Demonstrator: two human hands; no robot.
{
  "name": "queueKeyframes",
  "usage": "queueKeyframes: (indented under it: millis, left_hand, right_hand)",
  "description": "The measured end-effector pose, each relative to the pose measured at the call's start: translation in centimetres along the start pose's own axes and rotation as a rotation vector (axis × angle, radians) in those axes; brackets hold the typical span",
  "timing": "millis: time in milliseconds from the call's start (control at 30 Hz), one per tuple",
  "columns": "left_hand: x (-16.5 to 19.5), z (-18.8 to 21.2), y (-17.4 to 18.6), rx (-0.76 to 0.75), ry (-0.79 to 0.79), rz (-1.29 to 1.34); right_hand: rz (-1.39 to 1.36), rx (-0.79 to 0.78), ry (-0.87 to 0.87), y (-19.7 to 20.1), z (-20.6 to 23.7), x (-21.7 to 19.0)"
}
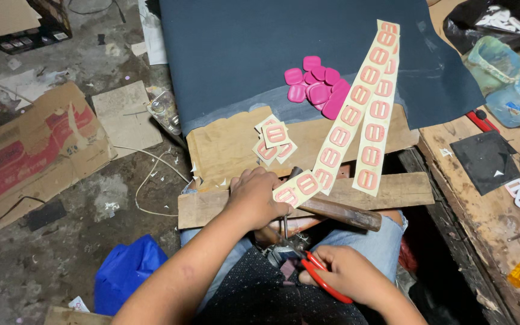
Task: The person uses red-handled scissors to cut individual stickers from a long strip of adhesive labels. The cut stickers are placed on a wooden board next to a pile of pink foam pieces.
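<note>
Where wooden plank [404, 188] spans lap, littered concrete floor [61, 253] below.

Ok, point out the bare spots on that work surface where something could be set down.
Bare: the dark sheet left of and above the pink pieces, and the cardboard left of the cut squares. Crowded: near the left hand, where the strips and wooden handle cross the plank.

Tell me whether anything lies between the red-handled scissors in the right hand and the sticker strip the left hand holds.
Yes. The right hand holds the red-handled scissors low near the lap, while the left hand grips the sticker strip at its near end. A wooden hammer handle lies across between them, partly over the wooden board.
</note>
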State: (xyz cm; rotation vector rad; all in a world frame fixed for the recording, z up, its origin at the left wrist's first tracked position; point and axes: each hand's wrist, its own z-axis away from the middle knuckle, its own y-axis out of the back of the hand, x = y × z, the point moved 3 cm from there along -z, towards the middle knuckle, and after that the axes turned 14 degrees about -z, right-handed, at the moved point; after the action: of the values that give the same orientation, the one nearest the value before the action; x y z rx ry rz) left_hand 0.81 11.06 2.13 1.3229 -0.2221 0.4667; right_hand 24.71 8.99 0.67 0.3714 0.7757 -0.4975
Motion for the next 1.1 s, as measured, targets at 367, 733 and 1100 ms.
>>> queueKeyframes:
  millis: [367,733,1100]
  left_hand:
    - [-3.2,0.5,-2.2,-0.017,0.130,1.261]
    - [-1.6,3.4,-3.8,-0.140,0.106,1.438]
    - [-2.2,3.9,-5.5,-0.131,0.223,1.386]
  right_hand:
    - [-0.163,-0.119,0.326,2.4,1.3,2.4]
    - [-0.105,0.057,0.208,0.5,-1.1,0.9]
    - [-0.279,0.076,0.004,-0.1,-1.8,2.6]
